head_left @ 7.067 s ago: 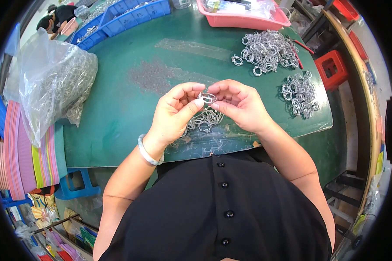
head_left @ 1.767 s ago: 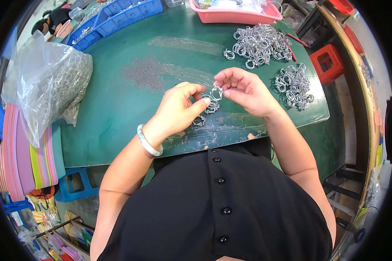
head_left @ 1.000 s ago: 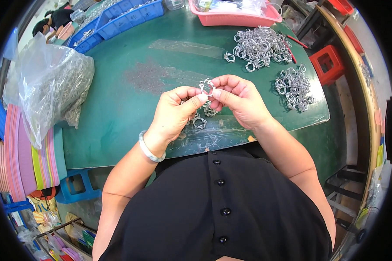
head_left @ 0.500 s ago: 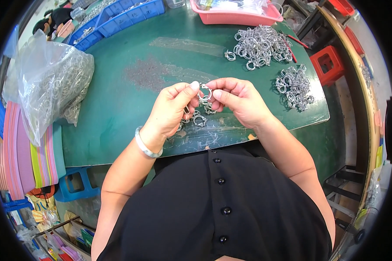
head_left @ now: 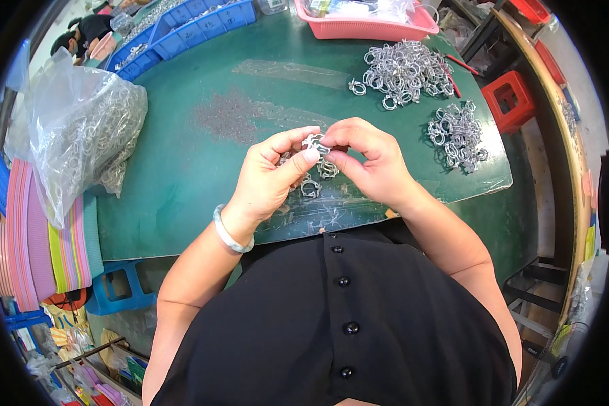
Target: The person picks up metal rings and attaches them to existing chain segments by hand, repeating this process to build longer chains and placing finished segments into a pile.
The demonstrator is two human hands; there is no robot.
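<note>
Well out to the left of our left hand (head_left: pixel 271 179), a clear plastic bag (head_left: pixel 81 135) is bulging with what look like loose metal rings, so we are judging that a large stock is waiting to be worked. Our left hand is pinching a small metal ring clamp (head_left: pixel 314 142) between thumb and forefinger, just above the green table (head_left: pixel 183 176), and our right hand (head_left: pixel 372 162) is meeting it fingertip to fingertip, gripping the same clamp from the other side. Directly under both hands a few more clamps (head_left: pixel 314 179) are lying on the table. Beyond our right hand a bigger heap of clamps (head_left: pixel 402 71) is sitting, and to its right a smaller heap (head_left: pixel 457 135) is lying near the table's edge. Whether those heaps are finished pieces we cannot tell; we are judging ourselves somewhere in the middle, with one clamp in hand and plenty left.
</note>
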